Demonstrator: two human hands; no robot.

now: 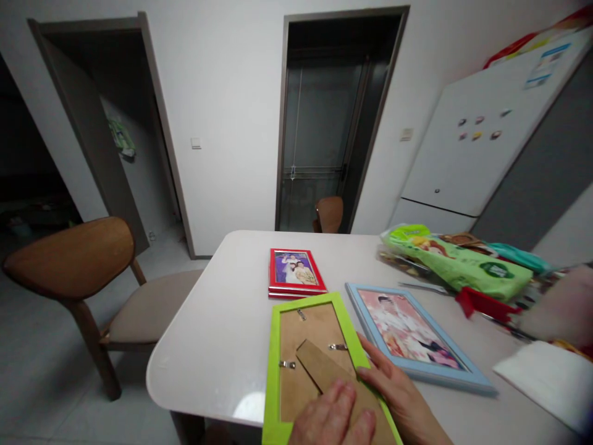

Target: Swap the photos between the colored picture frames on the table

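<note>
The right hand [393, 383] grasps the right rim of a lime-green photo frame [271, 395], its thumb on the frame's upper side and the fingers going under the edge. The left hand [331, 414] lies over the lower part of the brown backing board [290, 334], fingers bent across the easel stand [319, 364]; whether it grips anything, I cannot tell, as the lower edge of the view cuts it off. The frame is back side up at the near edge of the white table [208, 346], reaching forward and left from the right-hand grip, with metal clips [338, 347] on its back. Just beyond its top edge lies a red photo frame [295, 269]; to its right, near the right hand, a light-blue photo frame [410, 330]. Farther right lies a light-green plastic packet [467, 262].
</note>
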